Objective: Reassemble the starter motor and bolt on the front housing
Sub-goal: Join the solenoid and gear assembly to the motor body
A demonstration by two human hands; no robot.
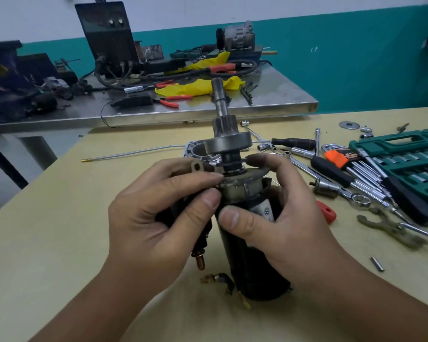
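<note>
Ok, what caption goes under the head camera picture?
Both hands, left and right, hold the starter motor upright on the table, shaft up.

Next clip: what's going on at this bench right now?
A person holds a black cylindrical starter motor body upright on a tan wooden table. The left hand and the right hand both grip its upper end, fingers at the collar below the steel shaft with pinion gear. A silver cast front housing lies behind on the table, not yet fitted. Loose wrenches and a green socket set case sit to the right.
</note>
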